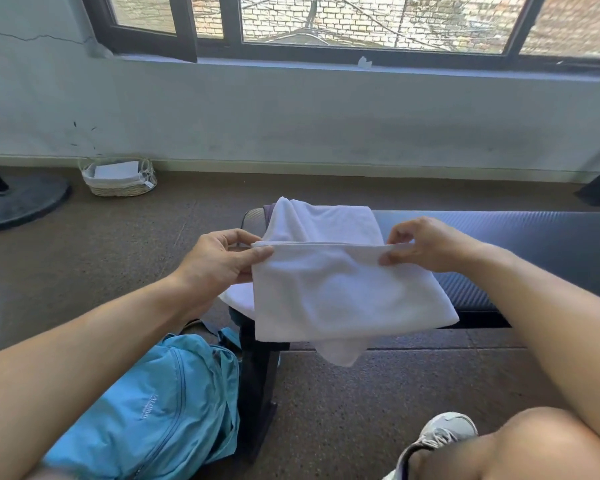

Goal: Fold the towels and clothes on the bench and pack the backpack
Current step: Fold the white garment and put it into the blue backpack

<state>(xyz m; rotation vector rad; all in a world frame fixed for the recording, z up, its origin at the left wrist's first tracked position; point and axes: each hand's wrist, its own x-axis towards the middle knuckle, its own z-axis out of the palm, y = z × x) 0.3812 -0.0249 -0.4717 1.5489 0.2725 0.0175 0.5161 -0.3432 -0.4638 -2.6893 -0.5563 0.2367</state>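
The towel (340, 289), soft, light and limp, is pinched at its folded top corners by the left hand (219, 261) and right hand (426, 245); corners are judged the best hold.

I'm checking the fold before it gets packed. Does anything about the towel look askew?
Yes. The white towel, pinched at its top edge by the left hand and right hand, is folded unevenly: an inner layer hangs lower than the front flap at the bottom.

Bare forearms, no sleeves; bare knee; grey-white laced sneaker (444, 432)
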